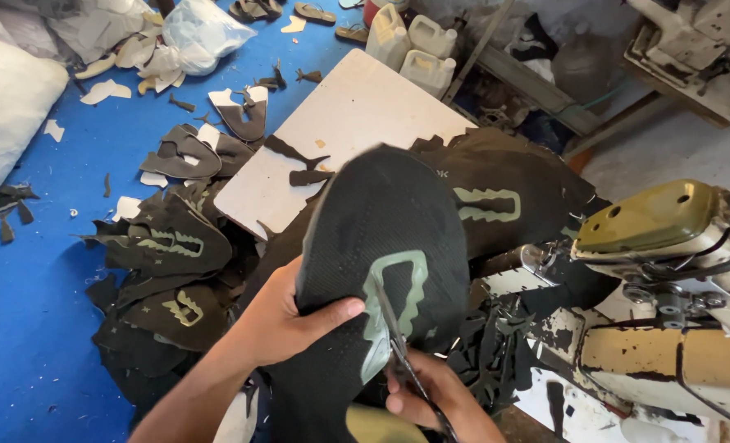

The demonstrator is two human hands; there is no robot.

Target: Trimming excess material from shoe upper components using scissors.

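We are holding a black mesh shoe upper [381, 238] up over the worktable [340, 115], just in front of the sewing machine [668, 271]. Our left hand [287, 316] is clamping its left edge — thumb lying across the top face, the other fingers tucked out of sight beneath the fabric. Our right hand [431, 394] is gripping a pair of scissors [398, 349], fingers closed round the handles, the blades resting on the pale green patch [398, 299] — near the upper's lower edge. More cut uppers [172, 246] are lying piled on the blue floor [29, 312].
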